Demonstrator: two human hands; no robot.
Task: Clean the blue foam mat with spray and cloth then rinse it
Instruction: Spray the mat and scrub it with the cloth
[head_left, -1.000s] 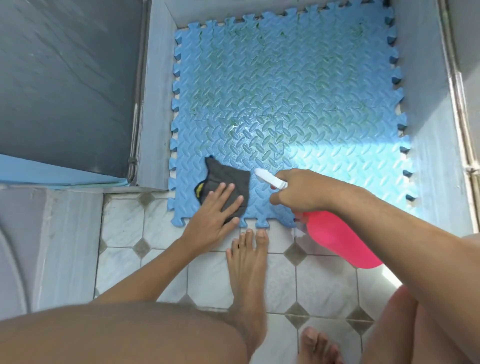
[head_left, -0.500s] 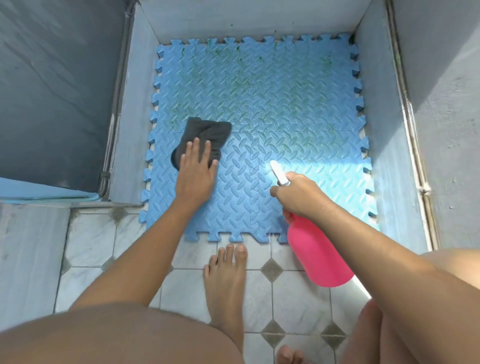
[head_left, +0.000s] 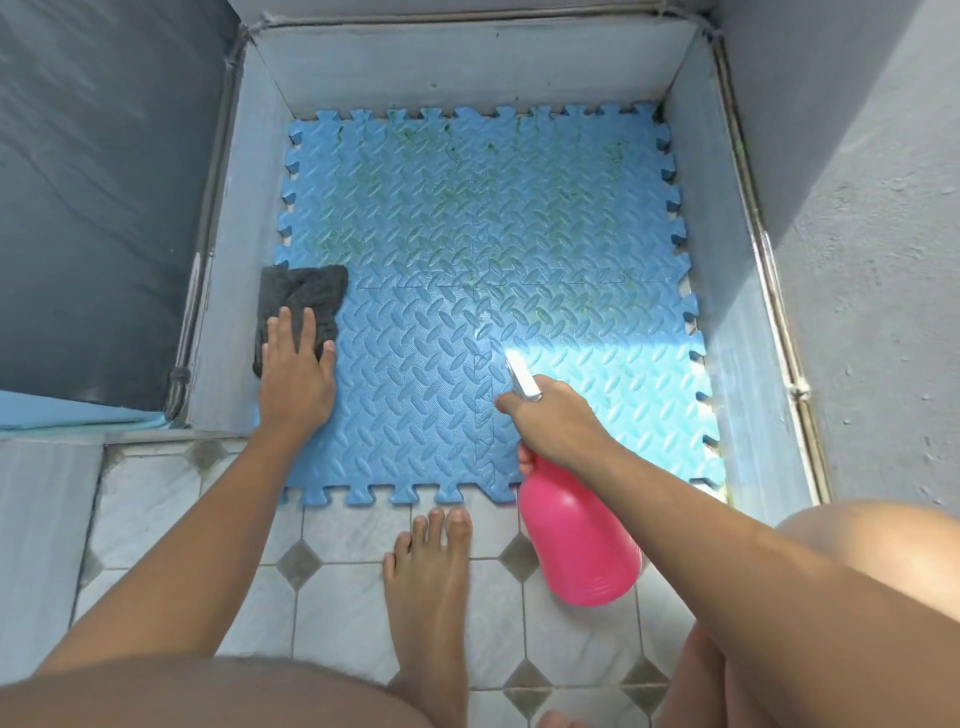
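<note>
Down on the floor, a blue foam mat (head_left: 519, 291) of interlocking tiles lies flat in a shallow grey-walled recess, its far half marked with greenish stains and its near edge meeting white floor tiles (head_left: 353, 613) where a bare foot (head_left: 431, 582) stands. The person's left hand (head_left: 297, 374) presses flat, fingers spread, on the near part of a dark grey cloth (head_left: 304, 291) at the mat's left edge. The right hand (head_left: 556, 421) is closed around the neck of a pink spray bottle (head_left: 576, 545), held above the mat's near right part, its white nozzle (head_left: 522, 379) pointing away over the mat.
</note>
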